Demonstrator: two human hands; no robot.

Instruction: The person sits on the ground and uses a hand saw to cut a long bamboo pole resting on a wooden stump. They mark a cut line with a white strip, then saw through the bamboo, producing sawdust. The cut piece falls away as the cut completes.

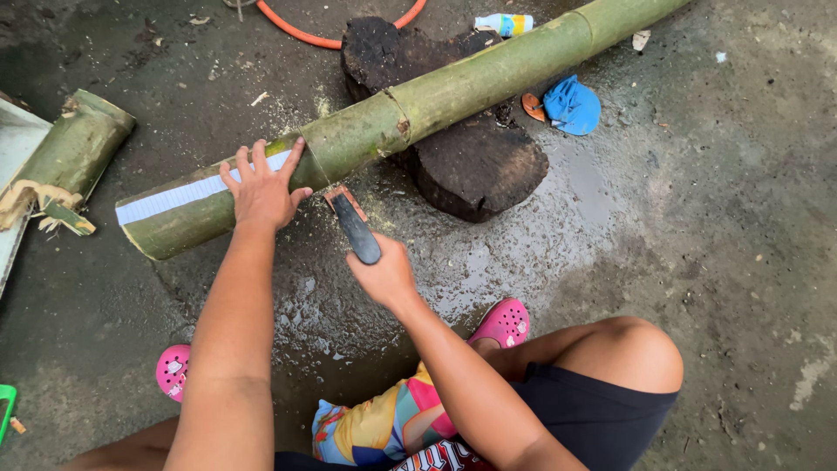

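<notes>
While near edge, blade (349,218) beside bamboo (392,122)

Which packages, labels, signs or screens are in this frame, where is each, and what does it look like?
Small bottle: lying on its side on the wet ground at the top, beyond the bamboo pole; white body, yellow and blue label, print too small to tell.
White strip: long pale band lying along the pole's near end, under the left hand; looks blank.
No signs or screens.

Bamboo pole (418,109) and dark wood block (471,166) bar the way ahead, wet concrete floor (697,218) rightward — open.
</notes>
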